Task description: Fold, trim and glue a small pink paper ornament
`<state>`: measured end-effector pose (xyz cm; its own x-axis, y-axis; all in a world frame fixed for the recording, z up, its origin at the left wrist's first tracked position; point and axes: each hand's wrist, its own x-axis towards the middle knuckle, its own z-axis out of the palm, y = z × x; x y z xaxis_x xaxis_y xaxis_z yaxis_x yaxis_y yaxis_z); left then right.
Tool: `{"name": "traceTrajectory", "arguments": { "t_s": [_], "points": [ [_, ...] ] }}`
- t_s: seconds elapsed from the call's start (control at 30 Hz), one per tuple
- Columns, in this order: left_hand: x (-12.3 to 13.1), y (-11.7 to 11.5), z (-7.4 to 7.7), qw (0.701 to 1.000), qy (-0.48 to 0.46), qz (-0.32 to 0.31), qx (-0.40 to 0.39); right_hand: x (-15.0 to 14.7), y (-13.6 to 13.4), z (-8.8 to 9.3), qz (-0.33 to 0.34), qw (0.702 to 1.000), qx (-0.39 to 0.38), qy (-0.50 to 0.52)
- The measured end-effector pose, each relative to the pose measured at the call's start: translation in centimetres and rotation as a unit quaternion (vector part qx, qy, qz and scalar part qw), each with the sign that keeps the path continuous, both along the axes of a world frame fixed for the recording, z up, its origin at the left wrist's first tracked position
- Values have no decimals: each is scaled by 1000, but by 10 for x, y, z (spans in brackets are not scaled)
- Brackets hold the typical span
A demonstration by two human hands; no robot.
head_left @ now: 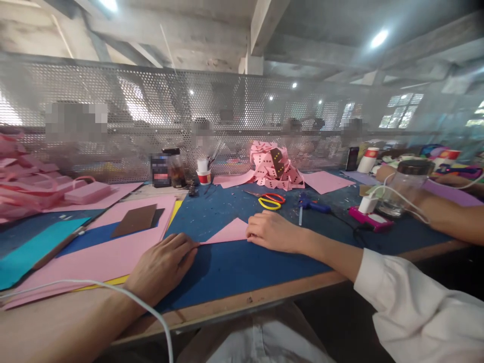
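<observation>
My left hand (163,267) lies flat, fingers stretched out, on the near corner of a large pink foam sheet (102,257) that rests on the blue work mat (234,267). My right hand (273,231) rests with curled fingers on the right end of a small pink triangular piece (229,233) lying between the two hands. Both hands press down on pink material; neither lifts anything.
Yellow-and-red scissors (269,200) and a blue glue gun (310,204) lie behind my right hand. A heap of pink cut-outs (274,169) sits at the back, with jars (174,169) nearby. A brown card (134,220), a teal sheet (34,249), another person's arm (446,212) and a plastic jar (408,187) lie around.
</observation>
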<state>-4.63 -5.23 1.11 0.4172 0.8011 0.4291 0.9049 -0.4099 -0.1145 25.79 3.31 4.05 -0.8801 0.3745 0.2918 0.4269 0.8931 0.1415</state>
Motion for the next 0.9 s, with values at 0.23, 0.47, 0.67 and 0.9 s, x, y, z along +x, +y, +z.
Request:
{"name": "traceTrajectory", "arguments": {
  "t_s": [0.23, 0.47, 0.67, 0.9],
  "points": [
    [8, -1, 8, 992, -123, -22, -35, -9, 5, -12, -21, 999, 39, 2],
    [49, 2, 23, 954, -243, -54, -165, -10, 7, -13, -23, 999, 12, 19],
    [61, 15, 21, 937, -272, -44, -214, -8, 7, -9, -15, 999, -14, 24],
    [69, 13, 23, 923, -307, -62, -226, -12, 10, -16, -4, 999, 52, 13]
  ]
}}
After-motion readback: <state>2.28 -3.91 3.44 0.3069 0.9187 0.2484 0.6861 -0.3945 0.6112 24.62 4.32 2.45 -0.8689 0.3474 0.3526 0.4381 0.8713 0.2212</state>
